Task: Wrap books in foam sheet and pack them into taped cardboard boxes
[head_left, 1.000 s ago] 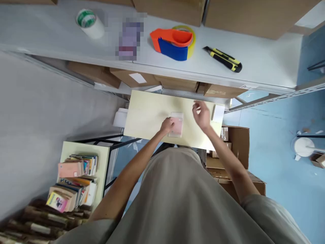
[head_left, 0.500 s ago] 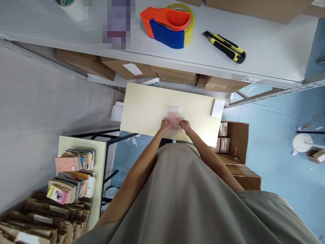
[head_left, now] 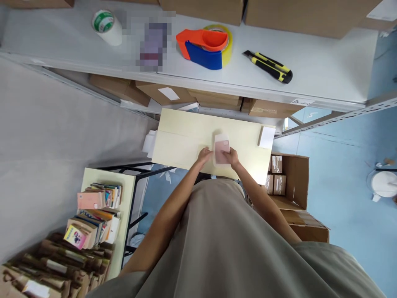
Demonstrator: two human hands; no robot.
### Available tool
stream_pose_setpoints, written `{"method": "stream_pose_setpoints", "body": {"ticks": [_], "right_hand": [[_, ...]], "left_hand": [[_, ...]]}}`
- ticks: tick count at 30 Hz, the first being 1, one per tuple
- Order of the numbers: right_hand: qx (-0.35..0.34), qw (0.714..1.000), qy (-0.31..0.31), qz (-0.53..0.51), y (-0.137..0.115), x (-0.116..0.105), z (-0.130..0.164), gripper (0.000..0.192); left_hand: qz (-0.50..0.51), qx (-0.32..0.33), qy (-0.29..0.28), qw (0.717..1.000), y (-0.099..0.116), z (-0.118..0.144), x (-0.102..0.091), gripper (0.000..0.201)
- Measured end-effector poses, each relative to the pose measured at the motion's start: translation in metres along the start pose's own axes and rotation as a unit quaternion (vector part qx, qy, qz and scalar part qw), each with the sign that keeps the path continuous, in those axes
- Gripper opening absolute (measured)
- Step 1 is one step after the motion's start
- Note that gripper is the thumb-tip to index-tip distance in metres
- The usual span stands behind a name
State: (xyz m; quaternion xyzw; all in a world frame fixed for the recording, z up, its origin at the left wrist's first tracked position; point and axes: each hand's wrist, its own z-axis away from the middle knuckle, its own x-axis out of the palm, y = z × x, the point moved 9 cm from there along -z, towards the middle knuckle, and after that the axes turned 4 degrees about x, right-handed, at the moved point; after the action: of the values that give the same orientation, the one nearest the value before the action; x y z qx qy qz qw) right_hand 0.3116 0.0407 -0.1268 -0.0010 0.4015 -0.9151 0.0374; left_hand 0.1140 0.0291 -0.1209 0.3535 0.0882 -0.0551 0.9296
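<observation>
A pink phone case [head_left: 221, 151] with a camera cut-out at its upper right lies in a translucent plastic sleeve [head_left: 221, 137], over the pale yellow tabletop [head_left: 180, 140]. My right hand [head_left: 232, 157] grips the case by its right edge, thumb across the front. On the other side, my left hand [head_left: 204, 156] is beside the sleeve's left edge with its fingers stretched toward it; whether the fingertips touch it I cannot tell. A small white box [head_left: 266, 137] rests at the table's right end.
On the grey shelf [head_left: 325, 70] ahead are a tape dispenser [head_left: 204, 49], a utility knife [head_left: 268, 66] and a white tape roll [head_left: 108, 29]. Cardboard boxes [head_left: 263, 108] sit beneath it. An open carton [head_left: 294, 182] stands right; stacked books [head_left: 93, 207] are at left.
The phone case in its sleeve has shifted right and looks raised off the tabletop, held by my right hand. My left hand has let go of its left edge. The camera view has tilted slightly.
</observation>
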Motion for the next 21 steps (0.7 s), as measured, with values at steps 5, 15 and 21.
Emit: {"method": "stream_pose_setpoints", "body": {"ticks": [5,15,21], "right_hand": [[-0.056,0.989,-0.051,-0.130,-0.062,0.005,0.033,0.059],[-0.155,0.975,-0.098,-0.121,-0.176,0.059,0.090,0.060],[-0.160,0.975,-0.122,-0.095,-0.189,0.130,0.095,0.064]], "left_hand": [[0.134,0.055,-0.120,0.982,0.052,0.020,-0.021,0.070],[0.156,0.270,0.008,0.950,0.140,0.095,-0.112,0.058],[0.141,0.302,0.134,0.933,0.133,0.108,-0.190,0.052]]}}
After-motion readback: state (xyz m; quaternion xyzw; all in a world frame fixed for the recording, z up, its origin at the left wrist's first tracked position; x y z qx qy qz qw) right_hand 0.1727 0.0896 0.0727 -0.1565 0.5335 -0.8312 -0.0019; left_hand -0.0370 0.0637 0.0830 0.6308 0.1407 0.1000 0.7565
